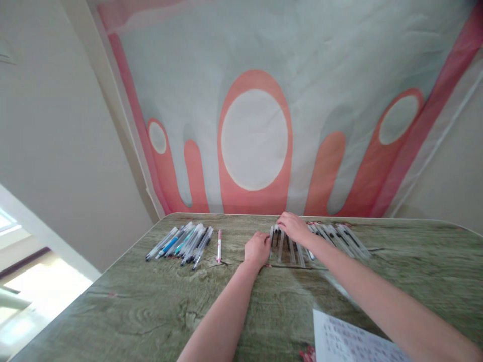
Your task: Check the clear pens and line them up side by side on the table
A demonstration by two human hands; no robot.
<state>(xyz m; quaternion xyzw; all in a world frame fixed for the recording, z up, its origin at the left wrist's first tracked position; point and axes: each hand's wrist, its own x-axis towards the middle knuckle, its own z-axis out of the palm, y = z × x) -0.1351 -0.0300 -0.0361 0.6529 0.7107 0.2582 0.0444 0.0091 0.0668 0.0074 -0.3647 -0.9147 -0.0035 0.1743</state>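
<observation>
Toward the back of the wood-patterned table lies a row of clear-barrelled pens [280, 246], side by side. At the row's left end my left hand [257, 249] rests with its fingers curled against the leftmost pen [271, 236]. My right hand [294, 227] reaches over the far ends of the row, fingers bent down and close together; what lies under its fingertips is hidden. Several more pens [345, 240] slant to the right of it, some partly behind my right forearm. A pink and white pen [219, 246] lies alone, left of my left hand.
A loose pile of pens [184, 244], some blue and teal, lies on the table's left. At the front right a sheet of paper with writing [347, 339] sits partly under my right forearm. A grey panel with coral shapes [256, 201] rises behind the table [151, 311].
</observation>
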